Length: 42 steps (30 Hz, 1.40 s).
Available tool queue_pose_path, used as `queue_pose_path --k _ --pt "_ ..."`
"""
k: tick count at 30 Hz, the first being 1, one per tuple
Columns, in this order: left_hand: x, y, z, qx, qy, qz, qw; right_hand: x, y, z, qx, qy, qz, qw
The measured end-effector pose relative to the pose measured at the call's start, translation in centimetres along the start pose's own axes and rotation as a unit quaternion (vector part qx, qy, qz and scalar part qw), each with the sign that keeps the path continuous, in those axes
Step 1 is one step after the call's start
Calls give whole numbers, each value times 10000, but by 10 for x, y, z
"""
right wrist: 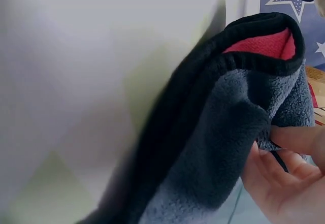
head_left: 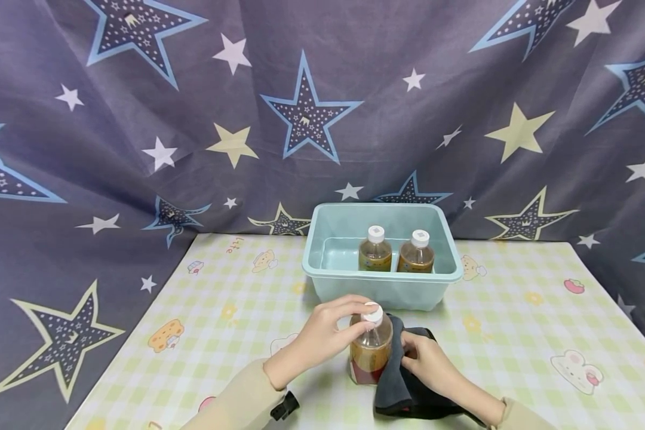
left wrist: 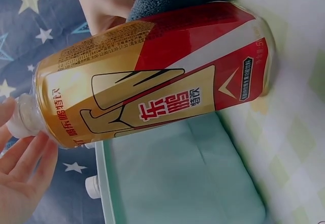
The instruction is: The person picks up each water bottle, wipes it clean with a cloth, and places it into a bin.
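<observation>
A drink bottle (head_left: 369, 357) with a gold and red label and a white cap (head_left: 374, 313) stands upright on the table. My left hand (head_left: 330, 334) pinches it by the cap from above. In the left wrist view the label (left wrist: 152, 92) faces the camera, and the left fingers (left wrist: 30, 158) close round the cap. A dark grey plush cloth (head_left: 395, 370) with black edging and a red inner side lies against the bottle's right side. My right hand (head_left: 432, 364) pinches a fold of it between thumb and fingers, seen also in the right wrist view (right wrist: 284, 178).
Behind the hands stands a light blue plastic bin (head_left: 376, 292) holding two white-capped bottles, one left (head_left: 375, 251) and one right (head_left: 416, 254). A checked cloth (head_left: 236, 334) covers the table. A starry curtain (head_left: 204, 71) hangs behind it.
</observation>
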<state>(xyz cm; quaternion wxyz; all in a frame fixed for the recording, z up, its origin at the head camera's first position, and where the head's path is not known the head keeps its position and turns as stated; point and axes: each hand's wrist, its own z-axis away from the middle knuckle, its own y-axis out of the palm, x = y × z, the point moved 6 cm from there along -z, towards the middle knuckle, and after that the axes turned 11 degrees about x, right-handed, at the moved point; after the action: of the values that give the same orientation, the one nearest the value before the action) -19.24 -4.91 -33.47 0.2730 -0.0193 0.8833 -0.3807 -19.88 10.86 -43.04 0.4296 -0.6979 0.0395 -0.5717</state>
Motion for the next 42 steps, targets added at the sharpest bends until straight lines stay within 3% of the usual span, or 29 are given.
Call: queue_pose_path --k 8,15,22,33,42 --pt "-4 0 -6 29 -175 -471 9987 -9 -2 2 72 172 -468 9987" --pt "-15 -1 -12 -349 -389 -1225 9911 -12 -7 10 105 189 -945 9953" --pt "-18 -1 -12 -633 -591 -1545 9842 -12 -12 17 59 106 -1082 9941" --pt "-4 -3 -13 -201 -758 -529 9955 -11 -22 25 -13 87 -1255 9921" --pt "0 -6 -13 183 -524 99 9984 -11 -25 26 22 54 -1282 9917"
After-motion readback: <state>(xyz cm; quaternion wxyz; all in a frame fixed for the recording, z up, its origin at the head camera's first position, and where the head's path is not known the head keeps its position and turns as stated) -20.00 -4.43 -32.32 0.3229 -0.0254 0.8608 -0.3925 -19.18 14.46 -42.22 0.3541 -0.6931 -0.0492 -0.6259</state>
